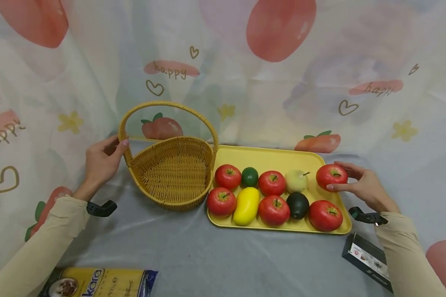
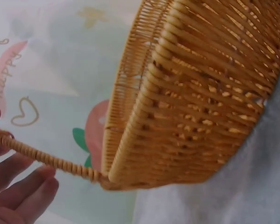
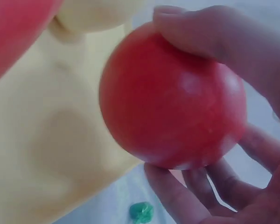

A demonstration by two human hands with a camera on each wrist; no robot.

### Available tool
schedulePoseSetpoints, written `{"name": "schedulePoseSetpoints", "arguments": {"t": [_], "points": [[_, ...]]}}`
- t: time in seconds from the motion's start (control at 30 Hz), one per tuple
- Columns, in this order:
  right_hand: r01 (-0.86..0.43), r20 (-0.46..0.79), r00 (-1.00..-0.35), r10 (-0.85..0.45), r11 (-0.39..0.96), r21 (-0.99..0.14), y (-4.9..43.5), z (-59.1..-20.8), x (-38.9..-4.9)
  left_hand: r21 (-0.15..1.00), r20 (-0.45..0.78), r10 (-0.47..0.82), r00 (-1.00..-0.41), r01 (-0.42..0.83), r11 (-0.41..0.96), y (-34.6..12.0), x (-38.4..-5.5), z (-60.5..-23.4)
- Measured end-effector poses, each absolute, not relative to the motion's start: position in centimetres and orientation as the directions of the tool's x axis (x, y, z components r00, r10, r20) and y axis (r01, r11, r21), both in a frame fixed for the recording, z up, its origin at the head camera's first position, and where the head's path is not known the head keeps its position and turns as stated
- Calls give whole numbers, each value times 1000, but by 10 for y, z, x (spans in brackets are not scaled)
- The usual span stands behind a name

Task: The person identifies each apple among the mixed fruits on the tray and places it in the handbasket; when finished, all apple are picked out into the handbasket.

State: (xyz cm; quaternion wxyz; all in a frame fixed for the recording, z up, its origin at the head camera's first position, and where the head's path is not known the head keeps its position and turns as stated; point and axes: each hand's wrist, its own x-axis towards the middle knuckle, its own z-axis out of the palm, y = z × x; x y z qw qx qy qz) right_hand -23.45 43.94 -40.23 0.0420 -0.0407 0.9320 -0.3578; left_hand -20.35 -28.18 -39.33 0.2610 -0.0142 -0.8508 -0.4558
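Observation:
My left hand [image 1: 104,161] pinches the left side of the handle [image 2: 60,161] of a woven wicker basket [image 1: 174,204]. The basket stands left of a yellow tray [image 1: 260,156], and nothing lies inside it. At the tray's right end, my right hand [image 1: 369,185] grips a red apple [image 3: 172,98] between thumb and fingers. In the right wrist view this apple appears raised off the tray, with a shadow beneath. The tray bears several more red apples [image 1: 325,215], a yellow mango [image 1: 246,206], a pale yellow-green pear [image 1: 295,180], a dark avocado [image 1: 298,205] and a small green fruit [image 1: 250,177].
A yellow pasta packet [image 1: 107,282] lies at the front left edge. A black box [image 1: 368,260] sits near the right forearm. Grey cloth [image 1: 208,260] covers the table, and a printed curtain [image 1: 238,90] hangs behind the basket and tray.

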Motion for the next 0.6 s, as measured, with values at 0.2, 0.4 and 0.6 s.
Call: {"name": "schedulePoseSetpoints", "arguments": {"t": [0.2,0.4,0.6], "points": [[-44,-17,-997,-77,719,-694,432,-387,-231,813,464,-230,-855,308,494,-272,-208,-395],[-69,-6,-994,-110,668,-741,415,-368,-226,826,476,-260,-841,325,460,-267,-210,-401],[-144,36,-983,-179,637,-757,384,-353,-216,828,489,-280,-826,338,447,-268,-206,-407]]}}
